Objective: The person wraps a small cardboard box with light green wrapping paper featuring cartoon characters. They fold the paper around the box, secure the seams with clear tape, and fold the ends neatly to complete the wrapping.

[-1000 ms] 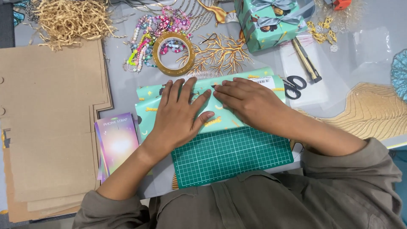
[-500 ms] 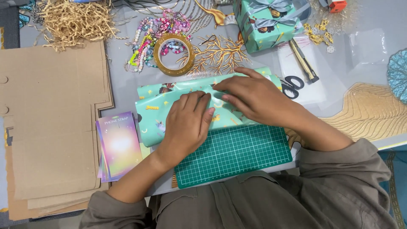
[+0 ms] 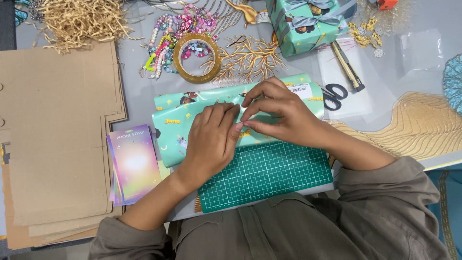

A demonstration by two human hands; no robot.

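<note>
Cluttered grey table [image 3: 144,103] — left hand [image 3: 211,139] flat, right hand [image 3: 276,113] pinching teal patterned wrapping paper [image 3: 175,120] fold

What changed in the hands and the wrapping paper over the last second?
Both hands went from pressing flat to working the fold: the left hand slid toward the middle, and the right hand curled and now pinches the teal wrapping paper, whose flap has folded over. The green cutting mat, scissors and tape roll stayed put.
</note>
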